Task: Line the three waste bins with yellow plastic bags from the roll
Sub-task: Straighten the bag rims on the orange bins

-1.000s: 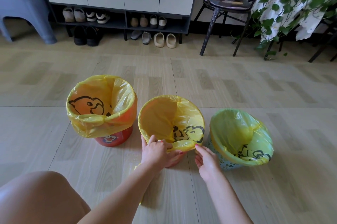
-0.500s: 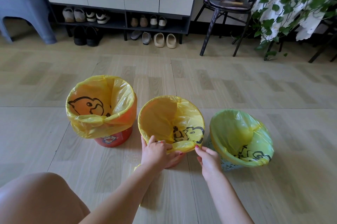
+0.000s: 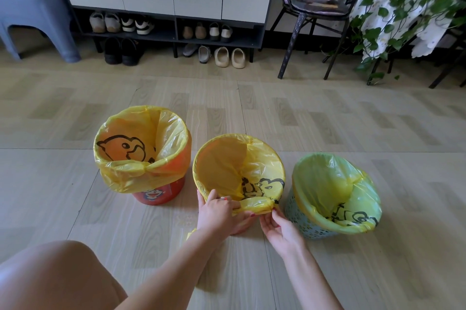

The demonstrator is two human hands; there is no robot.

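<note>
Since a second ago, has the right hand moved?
Yes. The right hand has crept up to the middle bin's near rim, fingertips now at the gathered bag.

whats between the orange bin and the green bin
The middle bin, lined with a yellow bag, stands between the orange bin and green bin in the head view.

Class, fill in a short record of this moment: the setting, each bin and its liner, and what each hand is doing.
Setting: wood-look floor, three bins in a row
Left bin: red, bag folded over rim
Middle bin: bag in, near-side slack gathered
Right bin: pale green, perforated, bag over rim
Left hand: grips the gathered bag edge at the middle bin
Right hand: fingertips touch the twisted end
</note>
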